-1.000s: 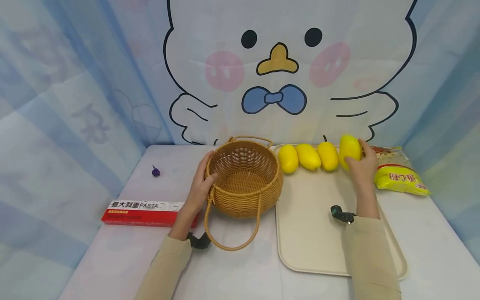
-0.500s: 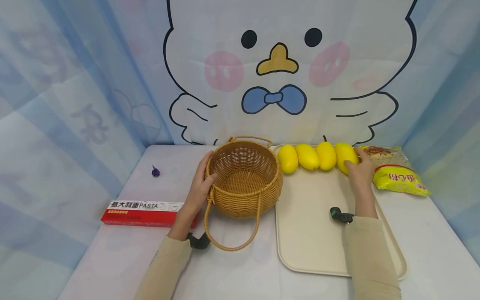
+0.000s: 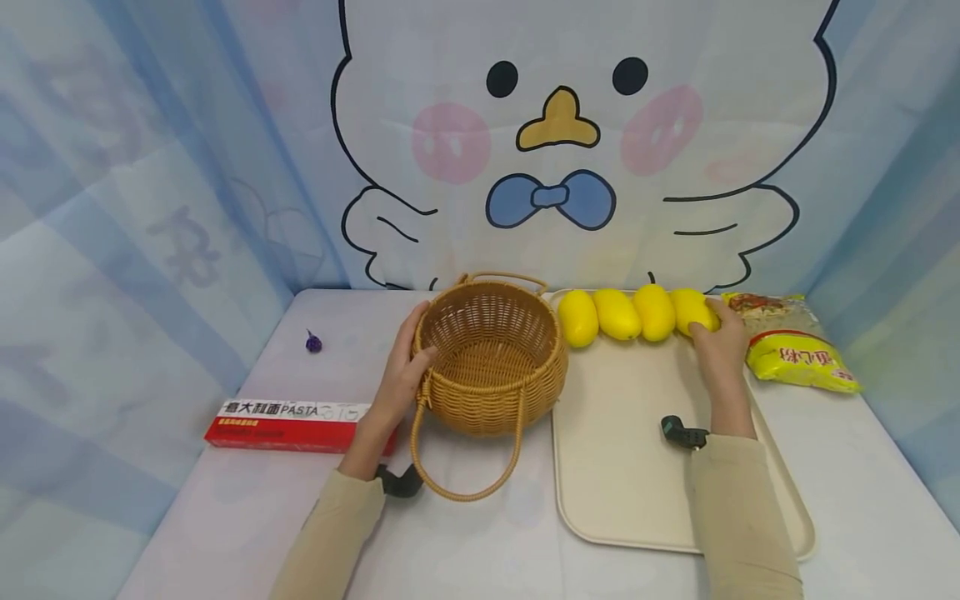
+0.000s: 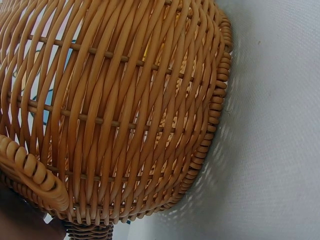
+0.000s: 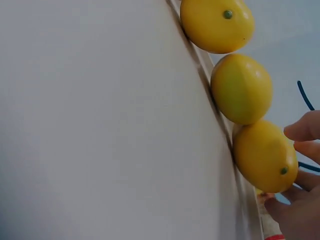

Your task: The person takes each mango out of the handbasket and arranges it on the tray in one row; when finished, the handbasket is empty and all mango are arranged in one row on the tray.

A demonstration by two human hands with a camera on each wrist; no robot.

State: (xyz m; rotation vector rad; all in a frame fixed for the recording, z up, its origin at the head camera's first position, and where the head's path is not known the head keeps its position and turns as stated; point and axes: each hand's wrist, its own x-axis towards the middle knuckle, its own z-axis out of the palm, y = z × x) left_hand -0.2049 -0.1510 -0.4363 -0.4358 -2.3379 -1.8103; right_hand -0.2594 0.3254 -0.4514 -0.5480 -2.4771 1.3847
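Observation:
My left hand grips the left rim of a brown wicker basket, thumb over the rim and fingers along the outside. The basket stands on the table with its front handle hanging down; its weave fills the left wrist view. My right hand is at the rightmost yellow mango, which lies at the far edge of the cream tray. In the right wrist view, its fingers are spread loosely around that mango's upper right end. Several mangoes, including one beside it, form a row along that edge.
A yellow bag of pasta lies right of the tray, close to my right hand. On the left are a red and white pasta box and a small purple object. A printed curtain hangs behind the table.
The mango at my right hand was held raised at the row's right end. It came down beside the others and now lies more sideways. My left hand and the basket have barely moved.

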